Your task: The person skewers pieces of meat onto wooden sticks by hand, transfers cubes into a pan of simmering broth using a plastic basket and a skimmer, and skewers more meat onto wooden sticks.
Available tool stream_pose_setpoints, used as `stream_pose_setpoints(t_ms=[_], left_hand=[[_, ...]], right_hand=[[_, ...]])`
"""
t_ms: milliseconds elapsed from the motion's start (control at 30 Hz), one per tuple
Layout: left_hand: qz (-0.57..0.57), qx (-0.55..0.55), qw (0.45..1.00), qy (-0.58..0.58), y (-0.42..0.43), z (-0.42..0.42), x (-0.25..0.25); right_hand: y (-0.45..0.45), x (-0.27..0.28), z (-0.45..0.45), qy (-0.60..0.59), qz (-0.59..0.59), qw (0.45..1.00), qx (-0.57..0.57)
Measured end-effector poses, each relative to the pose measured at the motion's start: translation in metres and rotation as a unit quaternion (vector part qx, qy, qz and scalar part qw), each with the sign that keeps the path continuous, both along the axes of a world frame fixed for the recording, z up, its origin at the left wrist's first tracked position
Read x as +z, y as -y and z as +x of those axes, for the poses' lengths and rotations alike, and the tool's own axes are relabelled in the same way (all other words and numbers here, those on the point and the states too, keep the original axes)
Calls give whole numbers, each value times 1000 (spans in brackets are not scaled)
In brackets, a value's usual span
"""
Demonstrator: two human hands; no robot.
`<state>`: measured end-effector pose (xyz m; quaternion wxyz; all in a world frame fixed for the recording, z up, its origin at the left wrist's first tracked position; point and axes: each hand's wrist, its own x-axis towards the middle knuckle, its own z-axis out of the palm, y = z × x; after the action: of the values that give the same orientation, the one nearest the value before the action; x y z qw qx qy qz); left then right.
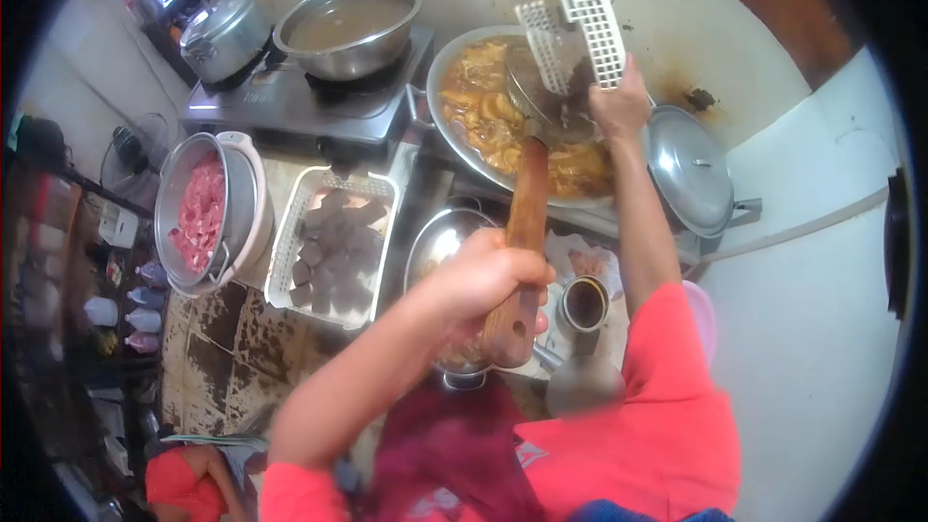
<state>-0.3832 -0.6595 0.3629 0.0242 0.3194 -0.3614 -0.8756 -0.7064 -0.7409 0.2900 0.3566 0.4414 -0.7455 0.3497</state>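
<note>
My left hand (498,280) is wrapped round the wooden handle (529,198) of a long-handled skimmer. Its round mesh head (527,82) rests in a wide metal pan (440,126), among yellow-brown pieces of food in sauce (483,135). Over the pan's right side, my right hand (619,108) grips a white plastic basket (592,19) by its edge, tipped on its side. Some dark pieces (580,77) show just below the basket, partly hidden by it. Both hands are closed.
A second white basket (274,280) holds dark brown chunks. Left of it stands a colander (232,198) of raw meat. A steel bowl of liquid (348,34) and a lidded pot (224,39) sit on the stove. A metal lid (691,174) leans at right. Another person (188,478) is lower left.
</note>
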Motion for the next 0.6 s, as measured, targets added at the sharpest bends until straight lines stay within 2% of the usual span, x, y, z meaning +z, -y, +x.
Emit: stream_pose_setpoints(t_ms=[233,400,500,600], left_hand=[[-26,6,1000,3,0,8,4],[-33,9,999,16,-2,14,4],[-30,7,1000,-1,-1,16,4],[10,11,998,-67,-1,18,-2]], right_hand=[[-9,22,17,15,25,999,-36],[-14,30,20,-29,-4,999,-18],[-14,42,21,-42,1,998,-38],[-11,44,31,-37,30,998,-39]])
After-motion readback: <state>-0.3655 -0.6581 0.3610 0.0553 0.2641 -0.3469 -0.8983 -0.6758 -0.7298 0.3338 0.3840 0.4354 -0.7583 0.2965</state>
